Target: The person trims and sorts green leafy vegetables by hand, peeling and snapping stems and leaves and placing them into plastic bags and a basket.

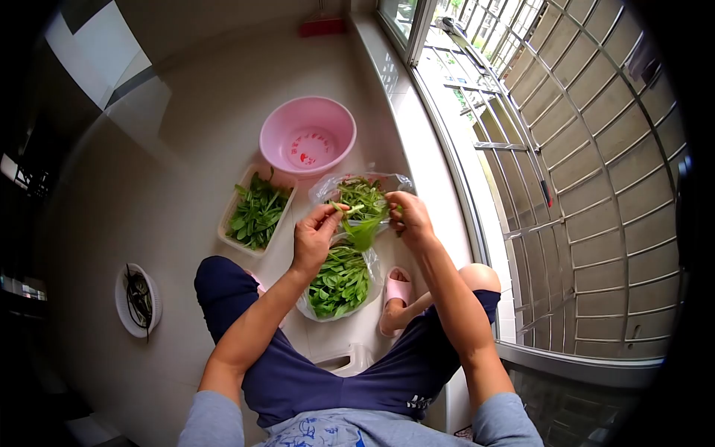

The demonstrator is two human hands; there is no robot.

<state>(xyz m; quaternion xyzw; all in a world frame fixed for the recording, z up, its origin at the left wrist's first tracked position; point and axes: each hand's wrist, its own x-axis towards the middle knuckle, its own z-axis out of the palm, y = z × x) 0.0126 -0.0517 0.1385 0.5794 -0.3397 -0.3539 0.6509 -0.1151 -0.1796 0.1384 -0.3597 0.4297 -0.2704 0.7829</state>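
Note:
Pinched fingers of my left hand (319, 232) hold the pale stem end of a leafy green sprig (362, 234). My right hand (409, 216) is at the sprig's other side, fingers closed on a part of it. Below the hands lies a clear plastic bag of leafy greens (340, 281). Just behind them, a second clear bag (401, 181) holds thin stems and trimmings, partly covered by the hands. To the left, a pale rectangular basket (226, 223) contains picked green leaves (257, 211).
A pink basin (307, 134) stands behind the basket. At the far left is a white round basket (155, 298) with dark, thin pods. My knees flank the bags, with a pink slipper (398, 286) beside them. A window ledge and metal bars (588, 149) run along the right.

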